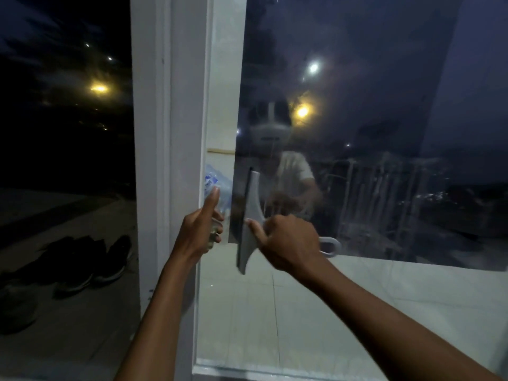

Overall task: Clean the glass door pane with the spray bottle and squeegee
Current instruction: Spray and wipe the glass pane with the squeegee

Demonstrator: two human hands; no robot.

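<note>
Squeegee [251, 221] blade stands vertical against the glass pane [371, 133], hard by the left frame [176, 133]. Right hand [286, 243] grips its handle, which trails right, so I'd pull rightward. Left hand [200, 232] holds the spray bottle [217, 188] just beside it.

Dark shoes [82, 266] lie in a loose group on the floor [68, 325] at the left, beside the white frame [165, 133]. Beyond them the night is black, with an orange lamp [98, 88] and two small white lights [110, 58] above it. A railing [384, 193] shows dimly at the right, with a bright white light [313, 67] and another orange lamp [302, 112] higher up. Pale tiles [316, 312] fill the lower right. A tan strip [220, 151] crosses the white wall [228, 78].
</note>
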